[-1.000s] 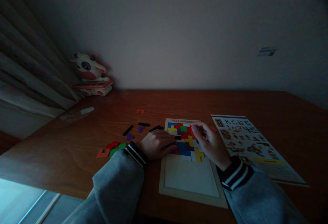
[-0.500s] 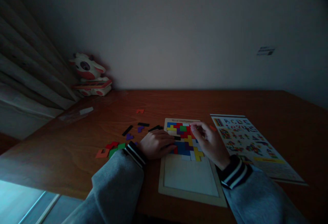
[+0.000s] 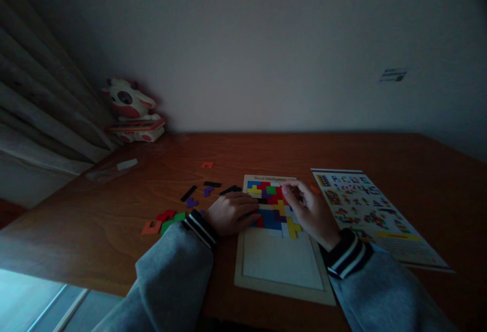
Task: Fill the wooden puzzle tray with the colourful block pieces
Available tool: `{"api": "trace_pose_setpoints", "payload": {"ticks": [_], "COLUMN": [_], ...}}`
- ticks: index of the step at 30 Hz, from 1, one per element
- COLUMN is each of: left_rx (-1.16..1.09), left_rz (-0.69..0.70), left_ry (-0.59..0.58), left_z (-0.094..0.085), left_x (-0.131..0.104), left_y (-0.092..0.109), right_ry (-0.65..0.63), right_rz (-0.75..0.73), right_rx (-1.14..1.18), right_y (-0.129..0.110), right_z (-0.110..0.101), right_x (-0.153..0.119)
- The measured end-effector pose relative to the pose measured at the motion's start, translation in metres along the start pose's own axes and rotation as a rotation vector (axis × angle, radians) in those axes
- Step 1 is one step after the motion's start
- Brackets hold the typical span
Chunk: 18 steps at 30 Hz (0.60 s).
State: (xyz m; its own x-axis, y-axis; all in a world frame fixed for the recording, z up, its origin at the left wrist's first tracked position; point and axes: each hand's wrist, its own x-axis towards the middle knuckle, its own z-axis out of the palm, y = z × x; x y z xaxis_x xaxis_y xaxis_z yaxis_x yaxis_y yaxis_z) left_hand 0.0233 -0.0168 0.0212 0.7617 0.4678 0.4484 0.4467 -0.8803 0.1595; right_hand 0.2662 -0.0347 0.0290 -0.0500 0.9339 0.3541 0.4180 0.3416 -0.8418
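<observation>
A wooden puzzle board [image 3: 283, 266] lies on the table, its upper half filled with coloured block pieces. My left hand [image 3: 233, 213] rests at the board's left edge, its fingertips over a black piece [image 3: 262, 201] on the board; whether it grips that piece is unclear. Over the board's upper right, my right hand [image 3: 310, 210] is curled with thumb and index finger near each other; anything between them is too small to make out. Loose black, purple, green, red and orange pieces lie left of my left hand, among them a green piece [image 3: 179, 216].
A printed pattern sheet [image 3: 380, 215] lies to the right of the board. At the back left of the table [image 3: 266, 149] sits a cow-shaped toy [image 3: 133, 111]. A clear plastic bag [image 3: 110, 170] lies at the left, near a curtain. One orange piece [image 3: 207, 164] lies farther back.
My left fingers have shifted very slightly at the black piece on the board. The right hand stays almost where it was.
</observation>
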Motion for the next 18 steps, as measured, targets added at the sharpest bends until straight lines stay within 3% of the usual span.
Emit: {"api": "trace_pose_setpoints", "payload": {"ticks": [18], "left_rx": [0.008], "left_rz": [0.071], "left_ry": [0.012], "left_z": [-0.0012], "left_x": [0.0012], "left_y": [0.0016], "right_ry": [-0.026], "right_rz": [0.012], "right_rx": [-0.013], "right_y": [0.0009], "right_z": [0.0], "right_x": [-0.0004]}}
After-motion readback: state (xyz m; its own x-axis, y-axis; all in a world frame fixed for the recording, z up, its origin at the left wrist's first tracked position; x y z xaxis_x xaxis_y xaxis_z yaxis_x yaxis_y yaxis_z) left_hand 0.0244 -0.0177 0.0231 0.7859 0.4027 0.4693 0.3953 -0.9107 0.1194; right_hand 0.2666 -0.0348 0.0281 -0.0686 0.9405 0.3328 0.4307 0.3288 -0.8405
